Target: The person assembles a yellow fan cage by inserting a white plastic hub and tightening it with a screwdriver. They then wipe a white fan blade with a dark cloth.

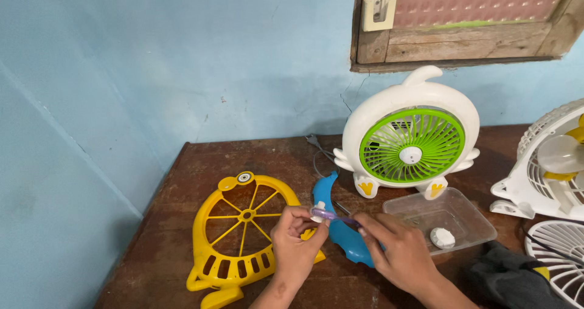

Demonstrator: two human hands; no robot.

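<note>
Screwdriver (333, 215) between two hands: left (296, 242), right (398, 251); one yellow grille (243, 236)

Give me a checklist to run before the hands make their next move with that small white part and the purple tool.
1. Left hand pinches the small white part: ok.
2. Right hand holds the purple tool: ok.
3. Tool tip seated in the part: cannot tell.
4. Yellow fan grille lies flat on the table: ok.
5. Clear tray within reach, white knob inside: ok.
6. White and green fan upright behind: ok.
</note>
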